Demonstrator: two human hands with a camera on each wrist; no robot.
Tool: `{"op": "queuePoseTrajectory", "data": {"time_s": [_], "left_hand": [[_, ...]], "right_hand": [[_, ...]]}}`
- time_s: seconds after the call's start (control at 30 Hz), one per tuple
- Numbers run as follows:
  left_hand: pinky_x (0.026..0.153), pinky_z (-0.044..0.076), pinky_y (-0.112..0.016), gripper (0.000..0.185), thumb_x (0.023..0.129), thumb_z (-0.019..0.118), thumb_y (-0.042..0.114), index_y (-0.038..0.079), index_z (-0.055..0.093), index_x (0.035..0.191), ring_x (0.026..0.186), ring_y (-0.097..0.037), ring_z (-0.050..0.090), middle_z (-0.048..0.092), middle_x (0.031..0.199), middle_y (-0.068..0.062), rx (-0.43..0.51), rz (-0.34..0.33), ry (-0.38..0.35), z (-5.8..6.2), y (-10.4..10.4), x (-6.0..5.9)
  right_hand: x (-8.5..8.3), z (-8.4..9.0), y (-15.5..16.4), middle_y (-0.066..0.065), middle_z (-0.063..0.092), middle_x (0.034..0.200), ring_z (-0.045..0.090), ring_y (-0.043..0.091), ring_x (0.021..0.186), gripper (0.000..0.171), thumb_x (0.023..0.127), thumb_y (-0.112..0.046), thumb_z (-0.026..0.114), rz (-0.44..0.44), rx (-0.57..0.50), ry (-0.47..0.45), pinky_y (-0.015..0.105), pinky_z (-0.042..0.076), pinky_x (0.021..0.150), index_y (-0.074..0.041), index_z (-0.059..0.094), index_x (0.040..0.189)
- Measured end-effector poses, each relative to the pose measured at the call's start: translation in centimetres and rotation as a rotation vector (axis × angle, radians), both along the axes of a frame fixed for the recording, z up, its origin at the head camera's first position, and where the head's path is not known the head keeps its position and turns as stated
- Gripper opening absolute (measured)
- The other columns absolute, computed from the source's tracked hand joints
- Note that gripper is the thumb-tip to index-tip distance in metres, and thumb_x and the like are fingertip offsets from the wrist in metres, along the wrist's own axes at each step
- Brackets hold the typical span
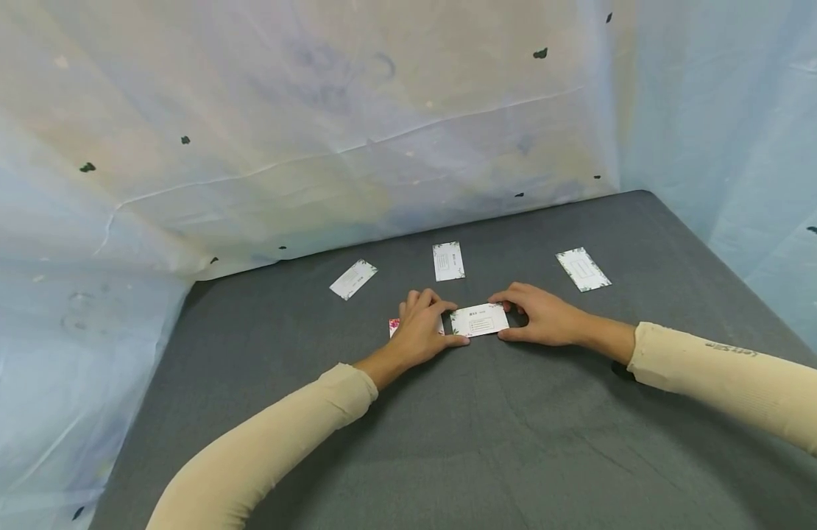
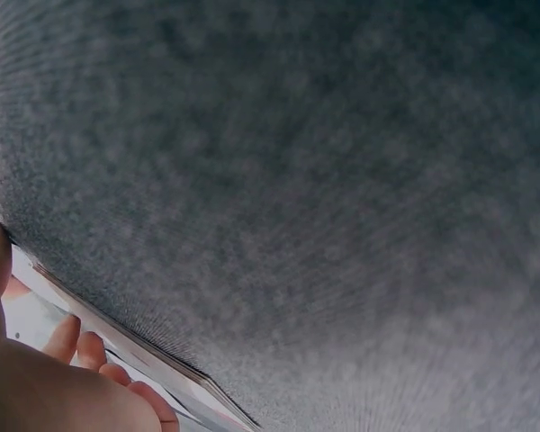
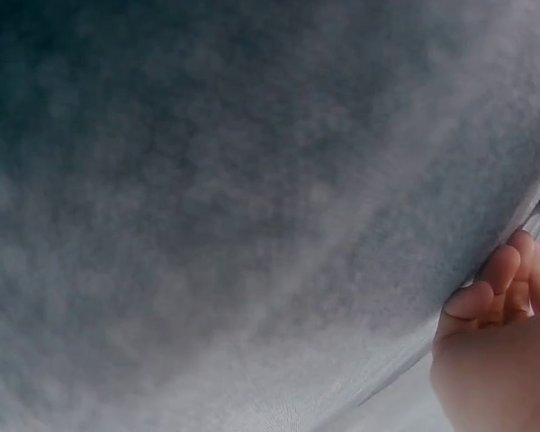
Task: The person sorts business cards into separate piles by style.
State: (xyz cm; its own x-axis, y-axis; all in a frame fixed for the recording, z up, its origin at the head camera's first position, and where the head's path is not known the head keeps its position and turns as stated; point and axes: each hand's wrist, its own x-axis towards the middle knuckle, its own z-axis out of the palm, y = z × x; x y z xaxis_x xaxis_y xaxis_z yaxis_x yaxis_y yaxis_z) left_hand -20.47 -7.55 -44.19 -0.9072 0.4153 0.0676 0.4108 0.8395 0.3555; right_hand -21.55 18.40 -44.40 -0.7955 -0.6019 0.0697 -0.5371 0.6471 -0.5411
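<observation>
A white card [image 1: 479,321] with printed text and leafy corners lies between both hands over the grey cloth. My left hand [image 1: 422,327] pinches its left end, thumb at the near edge and index finger at the far edge. At the other end, my right hand [image 1: 544,316] grips the card the same way, thumb near and fingers far. Partly hidden beneath the left hand is another card with a pink floral corner [image 1: 394,324]. In the left wrist view, the left hand's fingers [image 2: 65,338] show at the lower left; the right wrist view shows curled right fingers [image 3: 499,270].
Farther back on the grey cloth-covered table [image 1: 408,449] lie a tilted card [image 1: 353,280] at left, an upright card [image 1: 448,261] in the middle and a slanted card [image 1: 584,269] at right. A pale patterned curtain [image 1: 355,147] hangs behind the table and along its sides.
</observation>
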Motion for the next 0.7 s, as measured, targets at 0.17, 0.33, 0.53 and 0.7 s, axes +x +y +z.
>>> {"op": "queuePoseTrajectory", "data": {"time_s": [0.17, 0.33, 0.53, 0.7], "left_hand": [[0.089, 0.031, -0.040, 0.063, 0.076, 0.081, 0.054, 0.019, 0.068, 0.127, 0.104, -0.021, 0.038, 0.052, 0.111, -0.002, 0.004, 0.006, -0.002, -0.09, 0.01, 0.00], [0.091, 0.031, -0.041, 0.064, 0.076, 0.081, 0.054, 0.020, 0.067, 0.127, 0.107, -0.022, 0.038, 0.051, 0.115, -0.003, 0.012, 0.014, -0.003, -0.20, -0.01, 0.01], [0.088, 0.029, -0.040, 0.065, 0.076, 0.080, 0.057, 0.022, 0.064, 0.128, 0.106, -0.019, 0.043, 0.051, 0.117, -0.001, 0.005, 0.024, -0.021, -0.45, -0.11, -0.12], [0.086, 0.030, -0.039, 0.064, 0.076, 0.081, 0.055, 0.021, 0.064, 0.128, 0.104, -0.019, 0.046, 0.052, 0.115, -0.001, 0.029, 0.010, -0.028, -0.25, -0.13, -0.21]], "right_hand": [[-0.08, -0.06, -0.05, -0.003, 0.051, 0.098, 0.045, 0.013, 0.084, 0.055, 0.086, -0.032, 0.078, 0.001, -0.005, -0.005, 0.031, 0.038, 0.077, -0.014, 0.059, 0.134], [-0.09, -0.20, -0.04, -0.002, 0.051, 0.098, 0.045, 0.013, 0.084, 0.056, 0.086, -0.031, 0.079, 0.004, -0.013, -0.013, 0.031, 0.038, 0.077, -0.013, 0.059, 0.135], [-0.11, -0.26, 0.01, -0.001, 0.051, 0.099, 0.045, 0.013, 0.084, 0.057, 0.086, -0.030, 0.078, 0.008, -0.016, -0.014, 0.031, 0.038, 0.077, -0.011, 0.058, 0.136], [-0.17, -0.07, -0.02, -0.002, 0.050, 0.099, 0.045, 0.013, 0.084, 0.057, 0.086, -0.030, 0.078, 0.007, -0.018, -0.010, 0.031, 0.037, 0.077, -0.011, 0.058, 0.135]]}}
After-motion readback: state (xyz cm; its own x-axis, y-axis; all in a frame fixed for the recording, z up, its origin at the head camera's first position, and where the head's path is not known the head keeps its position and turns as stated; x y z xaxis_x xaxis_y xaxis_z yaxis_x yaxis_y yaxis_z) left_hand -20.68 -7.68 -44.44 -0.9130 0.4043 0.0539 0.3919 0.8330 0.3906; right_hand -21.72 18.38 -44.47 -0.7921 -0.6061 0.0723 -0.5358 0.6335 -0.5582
